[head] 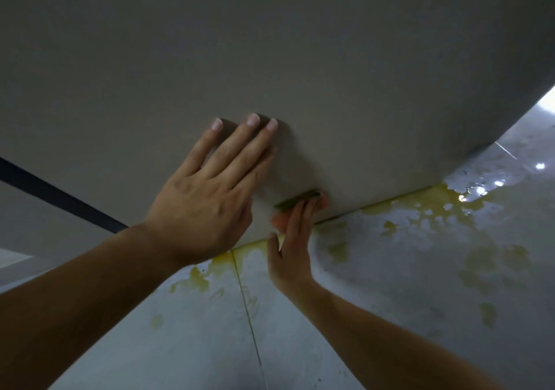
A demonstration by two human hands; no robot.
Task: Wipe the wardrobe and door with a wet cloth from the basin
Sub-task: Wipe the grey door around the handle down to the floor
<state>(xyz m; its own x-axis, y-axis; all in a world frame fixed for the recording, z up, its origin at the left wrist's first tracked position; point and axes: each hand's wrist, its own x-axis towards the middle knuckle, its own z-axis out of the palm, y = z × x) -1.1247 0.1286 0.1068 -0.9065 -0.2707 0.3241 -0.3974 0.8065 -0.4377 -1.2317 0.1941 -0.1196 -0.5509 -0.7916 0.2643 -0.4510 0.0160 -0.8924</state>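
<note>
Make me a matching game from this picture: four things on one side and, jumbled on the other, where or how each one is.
Things:
1. left hand
2. right hand
3. floor
4. dark strip

Places or states:
A. wet, with yellowish patches
B. flat on the grey panel, fingers straight
C. presses the cloth against the panel's lower edge
D. runs slantwise at the far left

Pairs: 1-B, 2-C, 3-A, 4-D

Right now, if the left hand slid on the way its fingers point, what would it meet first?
Nothing, as far as shown: the left hand lies flat on the grey panel, and only bare panel lies ahead.
</note>
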